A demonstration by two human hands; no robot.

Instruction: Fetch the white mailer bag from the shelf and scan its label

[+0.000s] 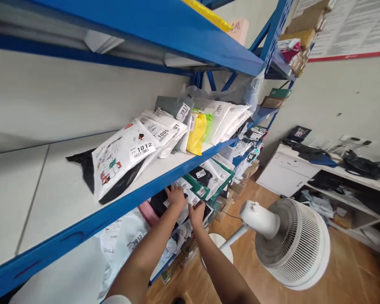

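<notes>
Both my arms reach down to the shelf below, among labelled mailing bags. My left hand lies over the bags with its thumb and fingers apart, beside a black mailing bag. To its right, my right hand has its fingers bent and pinched at the edge of a white mailing bag marked 3007; the fingertips are partly hidden. Just beyond my hands are a bag marked 3003, a white bag marked 3002 and a green bag. A pale bag marked 3012 leans nearer to me.
The blue shelf edge crosses above my forearms. On the upper shelf stand a white bag marked 1012, a yellow bag and several others. A white fan stands to the right, before a low white cabinet.
</notes>
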